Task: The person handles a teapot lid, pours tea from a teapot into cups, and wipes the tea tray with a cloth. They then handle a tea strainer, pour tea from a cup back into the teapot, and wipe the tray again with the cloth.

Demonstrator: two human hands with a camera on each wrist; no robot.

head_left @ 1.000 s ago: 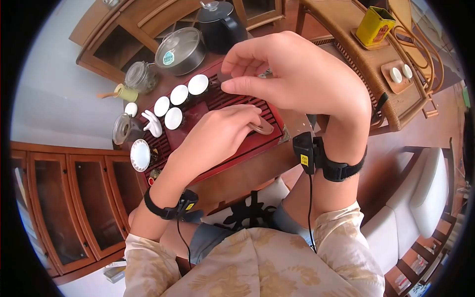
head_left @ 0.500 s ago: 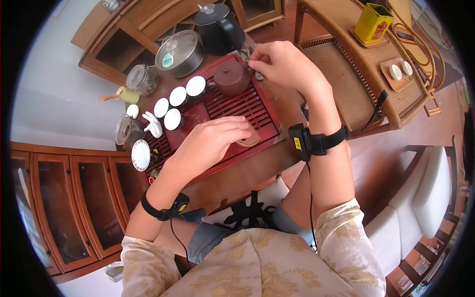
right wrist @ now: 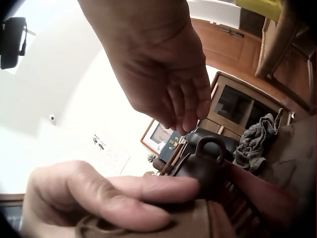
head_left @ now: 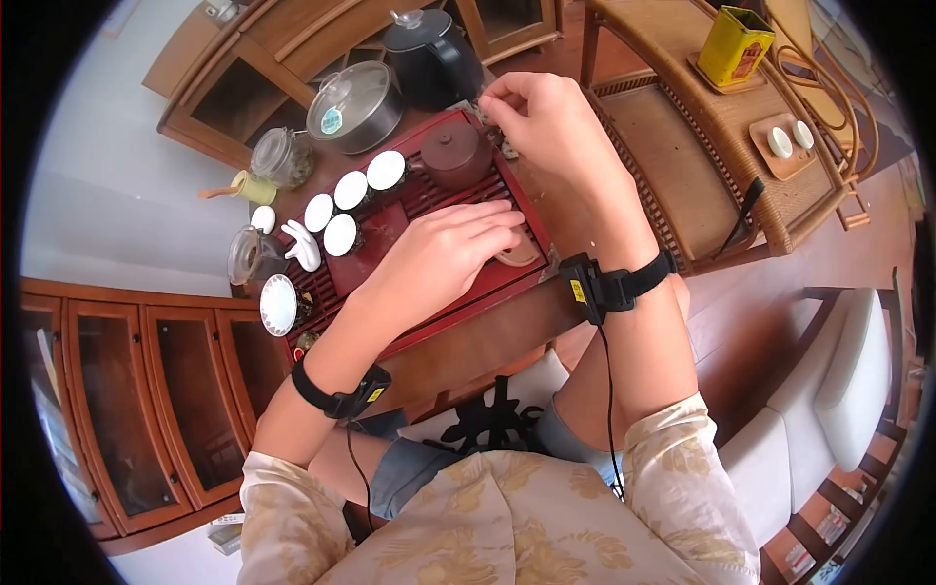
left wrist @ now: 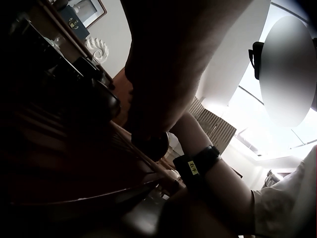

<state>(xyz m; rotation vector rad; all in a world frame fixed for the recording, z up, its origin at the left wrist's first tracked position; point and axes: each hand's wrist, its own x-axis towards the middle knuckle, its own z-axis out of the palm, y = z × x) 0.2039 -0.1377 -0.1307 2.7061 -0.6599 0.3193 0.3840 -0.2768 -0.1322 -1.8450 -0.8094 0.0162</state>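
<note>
My left hand (head_left: 444, 249) is low over the near right part of the red slatted tea tray (head_left: 497, 283). It holds a brown, round-edged clay piece (head_left: 519, 255), mostly hidden under the fingers in the head view. In the right wrist view, thumb and fingers grip this piece along its edge. Beyond the tray's right end my right hand (head_left: 551, 122) hangs in the air, fingers loosely bent, holding nothing visible. Close by its fingertips stands a dark brown teapot (head_left: 454, 151) with its lid on. A crumpled grey cloth (right wrist: 257, 141) shows past the teapot.
Several white-lined cups (head_left: 351, 190) stand on the tray, with a white rabbit figure (head_left: 302, 246) and a patterned bowl (head_left: 279, 304) at left. Behind are a lidded pot (head_left: 356, 102), a black kettle (head_left: 434, 58) and a glass jar (head_left: 281, 156). A wicker cart (head_left: 692, 175) stands at right.
My right hand has moved away from above the teapot, outward past the tray's right end, uncovering the teapot. The left hand, with the brown piece, shifted slightly left, then back right.
</note>
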